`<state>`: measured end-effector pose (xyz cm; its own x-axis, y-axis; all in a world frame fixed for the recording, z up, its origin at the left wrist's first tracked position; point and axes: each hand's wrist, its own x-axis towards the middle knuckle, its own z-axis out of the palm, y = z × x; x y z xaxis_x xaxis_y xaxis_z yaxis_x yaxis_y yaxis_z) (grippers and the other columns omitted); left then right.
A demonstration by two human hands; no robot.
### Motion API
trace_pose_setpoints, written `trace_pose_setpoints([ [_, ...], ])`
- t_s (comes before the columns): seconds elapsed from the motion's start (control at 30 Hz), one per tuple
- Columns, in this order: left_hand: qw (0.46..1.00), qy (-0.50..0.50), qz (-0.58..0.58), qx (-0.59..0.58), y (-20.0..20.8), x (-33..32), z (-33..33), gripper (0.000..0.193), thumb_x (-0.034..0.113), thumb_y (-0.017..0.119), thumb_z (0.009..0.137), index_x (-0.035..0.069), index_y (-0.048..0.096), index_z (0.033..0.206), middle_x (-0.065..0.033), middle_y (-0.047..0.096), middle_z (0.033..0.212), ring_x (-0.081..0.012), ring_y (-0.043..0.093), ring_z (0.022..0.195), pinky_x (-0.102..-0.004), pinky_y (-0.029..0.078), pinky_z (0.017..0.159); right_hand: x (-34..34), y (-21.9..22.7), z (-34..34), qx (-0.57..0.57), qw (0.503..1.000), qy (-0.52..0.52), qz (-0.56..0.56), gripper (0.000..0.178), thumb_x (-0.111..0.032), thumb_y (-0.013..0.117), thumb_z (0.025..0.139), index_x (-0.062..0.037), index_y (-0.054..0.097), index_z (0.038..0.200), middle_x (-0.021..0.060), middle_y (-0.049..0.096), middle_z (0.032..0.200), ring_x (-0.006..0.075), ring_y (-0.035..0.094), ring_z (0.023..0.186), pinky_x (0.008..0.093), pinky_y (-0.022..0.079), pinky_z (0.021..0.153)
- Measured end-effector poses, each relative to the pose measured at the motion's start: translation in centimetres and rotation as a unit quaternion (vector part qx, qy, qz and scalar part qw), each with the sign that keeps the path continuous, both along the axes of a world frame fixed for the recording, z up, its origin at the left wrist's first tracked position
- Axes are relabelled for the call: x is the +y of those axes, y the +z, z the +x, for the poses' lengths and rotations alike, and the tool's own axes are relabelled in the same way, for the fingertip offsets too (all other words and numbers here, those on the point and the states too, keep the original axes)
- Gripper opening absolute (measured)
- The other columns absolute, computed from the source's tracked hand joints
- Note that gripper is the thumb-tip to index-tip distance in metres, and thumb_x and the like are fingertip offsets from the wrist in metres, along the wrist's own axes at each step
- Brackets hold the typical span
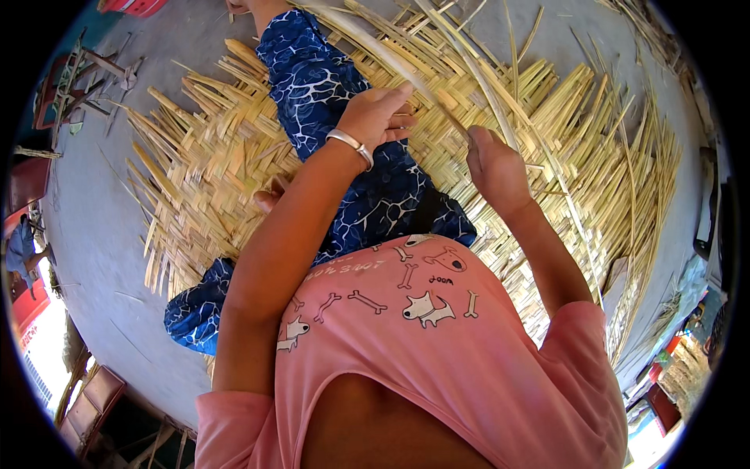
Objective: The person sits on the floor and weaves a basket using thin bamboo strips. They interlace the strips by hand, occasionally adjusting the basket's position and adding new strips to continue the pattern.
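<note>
My left hand [376, 119], with a silvery bangle [351, 148] at the wrist, is raised over my knee. Its thumb and fingers stand apart, with nothing between them. Just past its thumb runs a long pale strip [398, 66], like split cane or bamboo. The strip slants from the top edge down to my right hand [498, 168], which is closed around its darker end. Whether a tool is also in that fist, I cannot make out. Beneath both hands spreads a woven mat [226, 164] of yellowish flat strips, partly covered by my leg in blue patterned cloth [320, 86].
Loose strip ends [656, 168] fan out along the mat's right side. Grey floor [101, 227] surrounds the mat. Wooden pieces [101, 70] lie at the far left, and a red basin-like object [133, 6] shows at the top left. Another person [22, 250] is at the left rim.
</note>
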<state>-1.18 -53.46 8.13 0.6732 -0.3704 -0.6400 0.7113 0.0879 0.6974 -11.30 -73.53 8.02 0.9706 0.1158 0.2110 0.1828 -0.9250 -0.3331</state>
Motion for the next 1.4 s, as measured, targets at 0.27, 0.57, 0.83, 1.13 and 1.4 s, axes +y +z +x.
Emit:
trace_pose_setpoints([
  [0.27,0.993,-0.061,-0.085,-0.055,0.2,1.2,-0.4,0.028,0.019,0.054,0.092,0.0,0.057,0.114,-0.0098,0.066,0.095,-0.019,0.065,0.089,-0.0271,0.052,0.072,3.8,0.9,-3.3,0.085,0.969,0.009,0.232,0.022,-0.014,0.059,0.085,-0.0098,0.056,0.106,0.0091,0.059,0.08,0.0204,0.06,0.063,0.0271,0.05,0.056],
  [0.57,0.981,-0.035,-0.033,-0.19,0.8,1.7,-1.7,0.031,0.021,0.054,0.093,0.004,0.055,0.119,-0.0092,0.066,0.1,-0.0172,0.064,0.095,-0.0277,0.051,0.077,2.5,3.2,0.4,0.393,0.863,-0.107,0.3,0.025,-0.024,0.056,0.091,-0.0018,0.056,0.08,0.0067,0.056,0.057,0.0135,0.055,0.049,0.0279,0.044,0.047],
  [0.83,0.973,0.129,-0.008,-0.189,0.9,8.8,0.5,0.027,0.017,0.058,0.09,-0.001,0.058,0.111,-0.0149,0.065,0.103,-0.0205,0.065,0.092,-0.0306,0.055,0.078,-0.5,4.3,4.4,0.462,0.853,-0.077,0.23,0.032,-0.033,0.063,0.087,-0.0029,0.057,0.079,0.0047,0.053,0.06,0.0112,0.051,0.05,0.0273,0.043,0.045],
  [1.13,0.908,0.374,0.027,-0.187,0.3,19.7,0.3,0.027,0.014,0.059,0.09,-0.001,0.057,0.112,-0.0118,0.064,0.098,-0.0219,0.066,0.084,-0.0296,0.057,0.072,1.3,10.3,13.4,0.196,0.966,0.106,-0.127,0.026,-0.031,0.062,0.085,-0.0051,0.06,0.084,0.0102,0.061,0.07,0.0255,0.06,0.063,0.036,0.046,0.055],
  [1.4,0.812,0.568,-0.103,-0.086,-2.9,31.1,-4.5,0.027,0.013,0.057,0.09,-0.002,0.055,0.113,-0.0133,0.062,0.102,-0.0284,0.065,0.087,-0.0366,0.056,0.075,17.7,13.7,20.6,-0.054,0.914,0.336,-0.22,0.024,-0.03,0.057,0.086,-0.0056,0.059,0.088,0.0149,0.062,0.077,0.0357,0.059,0.075,0.044,0.046,0.064],
])
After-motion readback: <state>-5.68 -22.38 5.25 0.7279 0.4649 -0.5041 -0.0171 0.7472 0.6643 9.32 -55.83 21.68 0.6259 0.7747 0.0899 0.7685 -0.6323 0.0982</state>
